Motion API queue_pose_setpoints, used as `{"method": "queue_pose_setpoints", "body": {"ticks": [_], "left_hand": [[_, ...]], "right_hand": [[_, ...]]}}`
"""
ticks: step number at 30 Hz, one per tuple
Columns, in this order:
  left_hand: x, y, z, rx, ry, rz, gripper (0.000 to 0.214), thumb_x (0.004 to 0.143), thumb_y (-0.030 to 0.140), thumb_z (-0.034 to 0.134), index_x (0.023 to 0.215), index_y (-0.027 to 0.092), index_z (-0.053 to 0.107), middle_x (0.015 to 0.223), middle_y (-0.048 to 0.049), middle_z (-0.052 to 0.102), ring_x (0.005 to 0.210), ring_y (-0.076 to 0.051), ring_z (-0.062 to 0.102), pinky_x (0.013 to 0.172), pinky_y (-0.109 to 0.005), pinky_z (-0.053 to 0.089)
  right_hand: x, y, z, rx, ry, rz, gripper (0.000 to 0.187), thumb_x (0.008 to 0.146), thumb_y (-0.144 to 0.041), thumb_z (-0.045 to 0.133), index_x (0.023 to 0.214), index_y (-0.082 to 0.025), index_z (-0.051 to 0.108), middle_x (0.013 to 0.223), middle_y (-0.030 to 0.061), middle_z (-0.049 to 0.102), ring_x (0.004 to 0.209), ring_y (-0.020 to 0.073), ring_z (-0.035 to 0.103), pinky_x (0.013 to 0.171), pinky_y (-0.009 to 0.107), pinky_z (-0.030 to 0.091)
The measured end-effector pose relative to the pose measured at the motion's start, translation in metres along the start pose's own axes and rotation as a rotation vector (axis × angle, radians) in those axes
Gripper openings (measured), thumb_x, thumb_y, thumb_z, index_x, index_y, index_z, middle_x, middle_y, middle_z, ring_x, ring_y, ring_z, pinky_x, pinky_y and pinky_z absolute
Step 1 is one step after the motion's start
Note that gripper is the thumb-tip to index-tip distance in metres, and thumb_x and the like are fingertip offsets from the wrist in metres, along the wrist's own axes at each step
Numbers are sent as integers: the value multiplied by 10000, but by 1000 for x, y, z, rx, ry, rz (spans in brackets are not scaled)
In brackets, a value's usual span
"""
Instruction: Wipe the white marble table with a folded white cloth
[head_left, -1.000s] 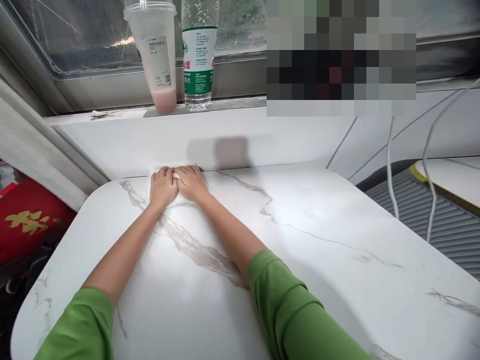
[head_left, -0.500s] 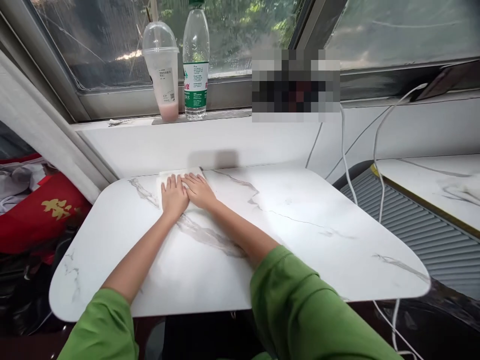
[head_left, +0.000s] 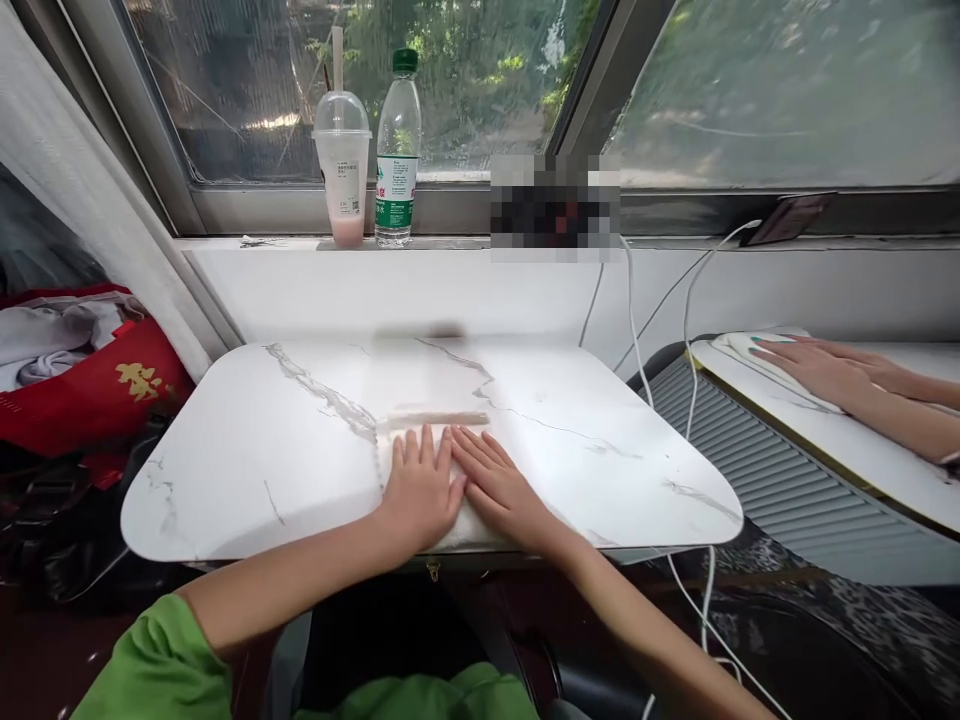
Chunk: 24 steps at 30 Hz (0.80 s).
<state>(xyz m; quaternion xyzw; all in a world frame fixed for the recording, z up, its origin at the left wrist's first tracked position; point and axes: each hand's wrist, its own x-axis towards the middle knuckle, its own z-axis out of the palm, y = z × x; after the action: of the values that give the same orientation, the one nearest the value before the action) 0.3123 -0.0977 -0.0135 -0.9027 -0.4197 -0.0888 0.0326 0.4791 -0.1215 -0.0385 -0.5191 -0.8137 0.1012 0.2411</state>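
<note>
A white cloth (head_left: 469,528) lies on the white marble-patterned table (head_left: 247,450), close to its front edge. Flat on top of it, fingers stretched forward, rests my left hand (head_left: 424,490). My right hand (head_left: 506,490) presses down beside it, also flat, with the fingertips of the two hands nearly meeting. Neither hand is wrapped round anything. Much of the cloth is hidden under my palms; its far edge shows beyond my fingertips.
On the windowsill stand a lidded drink cup (head_left: 346,190) with a straw and a water bottle (head_left: 397,190). White cables (head_left: 632,320) hang right of the table. Another person's hands (head_left: 832,370) rest on a cloth on the neighbouring table. A red bag (head_left: 142,370) sits at left.
Both my hands and the cloth have come from the table's far edge back toward me, near the front edge. The view has turned right, bringing another person's hands into sight.
</note>
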Motion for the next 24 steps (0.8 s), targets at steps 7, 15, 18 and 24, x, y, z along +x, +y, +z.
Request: {"method": "queue_pose_setpoints", "body": {"ticks": [7, 15, 18, 24], "left_hand": [[15, 36, 6, -127, -14, 109, 614, 972, 322, 312, 1482, -12, 232, 1513, -259, 301, 1428, -379, 215, 1144, -568, 192], [86, 4, 14, -302, -83, 26, 616, 910, 201, 308, 1504, 65, 221, 1541, -147, 318, 1441, -242, 235, 1191, -426, 125], [117, -10, 22, -262, -23, -13, 613, 910, 196, 310, 1506, 87, 219, 1518, -155, 356, 1426, -247, 267, 1180, -446, 140], [182, -32, 36, -229, 49, -104, 557, 930, 211, 288, 1479, 115, 296, 1447, -125, 457, 1383, -242, 336, 1171, -450, 161]], "right_hand": [[-9, 29, -26, 157, -8, 72, 491, 939, -270, 367, 1423, -273, 445, 1446, 54, 491, 1367, 243, 404, 1140, 521, 296], [52, 50, -12, -92, 219, 112, 420, 913, -195, 314, 1219, -171, 600, 1254, 127, 639, 1217, 263, 537, 1077, 484, 357], [87, 76, -13, -100, 215, 86, 396, 906, -185, 314, 1155, -167, 621, 1191, 127, 667, 1143, 253, 575, 1031, 433, 396], [147, 124, -20, -153, 177, 83, 402, 875, -142, 305, 1123, -118, 621, 1174, 152, 663, 1105, 248, 571, 1000, 373, 399]]}}
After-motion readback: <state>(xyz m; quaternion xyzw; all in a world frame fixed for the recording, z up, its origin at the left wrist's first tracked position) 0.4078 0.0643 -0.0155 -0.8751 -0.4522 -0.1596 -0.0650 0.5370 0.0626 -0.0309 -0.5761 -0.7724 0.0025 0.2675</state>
